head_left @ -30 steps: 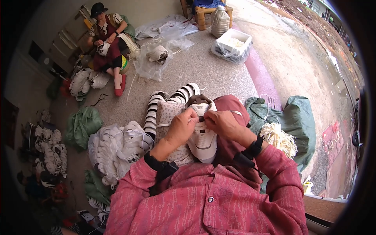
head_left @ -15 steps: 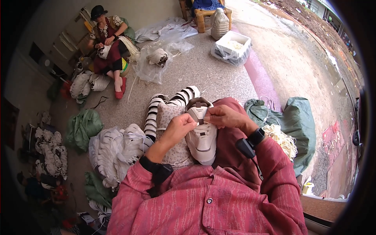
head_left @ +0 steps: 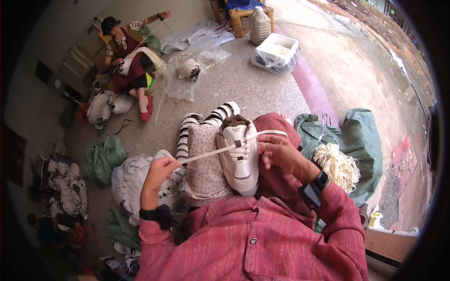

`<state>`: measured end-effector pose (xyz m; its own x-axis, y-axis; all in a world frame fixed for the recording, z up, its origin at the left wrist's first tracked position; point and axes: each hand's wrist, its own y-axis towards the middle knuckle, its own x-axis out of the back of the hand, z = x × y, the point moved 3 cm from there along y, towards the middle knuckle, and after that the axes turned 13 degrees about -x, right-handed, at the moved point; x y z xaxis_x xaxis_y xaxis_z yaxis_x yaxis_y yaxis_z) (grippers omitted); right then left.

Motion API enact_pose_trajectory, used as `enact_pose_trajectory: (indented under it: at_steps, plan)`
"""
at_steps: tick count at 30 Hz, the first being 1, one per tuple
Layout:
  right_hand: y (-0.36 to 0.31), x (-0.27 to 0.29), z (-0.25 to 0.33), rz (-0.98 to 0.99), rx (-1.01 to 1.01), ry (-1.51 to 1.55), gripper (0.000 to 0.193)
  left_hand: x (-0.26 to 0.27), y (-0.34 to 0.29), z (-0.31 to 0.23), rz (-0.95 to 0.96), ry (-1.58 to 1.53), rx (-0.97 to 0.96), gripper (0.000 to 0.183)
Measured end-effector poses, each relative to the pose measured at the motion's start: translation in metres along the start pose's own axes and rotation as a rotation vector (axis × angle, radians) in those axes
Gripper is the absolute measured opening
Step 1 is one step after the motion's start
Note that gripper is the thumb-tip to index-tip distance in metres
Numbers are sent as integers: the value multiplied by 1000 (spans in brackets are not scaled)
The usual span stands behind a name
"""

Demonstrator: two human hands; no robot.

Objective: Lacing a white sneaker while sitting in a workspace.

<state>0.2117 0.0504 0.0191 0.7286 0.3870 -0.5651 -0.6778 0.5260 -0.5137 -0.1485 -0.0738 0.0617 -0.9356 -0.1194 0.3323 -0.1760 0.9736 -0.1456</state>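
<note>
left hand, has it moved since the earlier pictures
Yes, leftward: its fingertips were at the shoe; now the left hand is left of the floral cushion.

A plain greyish-beige wall [head_left: 197, 13] closed off the far side of the room where I stood, and a bamboo chair [head_left: 238, 29] waited near it with a blue cloth [head_left: 246, 4] over the seat. The floor [head_left: 234, 84] was grey and finely speckled, edged on the right by a pinkish-purple strip [head_left: 316, 89]. Past that, the place lay open to bright daylight, which fell on pale bare ground [head_left: 347, 61] and, farther out, brown earth [head_left: 382, 21]. Over on the left the light was poor, and a dark reddish panel [head_left: 14, 157] barely showed in the shadows there.
</note>
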Motion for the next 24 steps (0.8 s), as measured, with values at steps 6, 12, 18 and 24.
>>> enact_pose_trajectory:
  at_steps: [6,12,18,24]
  plan:
    - [20,4,5,214,169,375,23,59,-44,40,-114,124,96,17]
    - [-7,72,20,26,352,586,15,94,-73,91,-159,148,130,19]
    - [-67,163,19,-43,562,789,11,109,-84,124,-359,-9,107,17]
    - [-97,202,-7,-199,562,842,18,107,-54,114,-800,-730,-415,16]
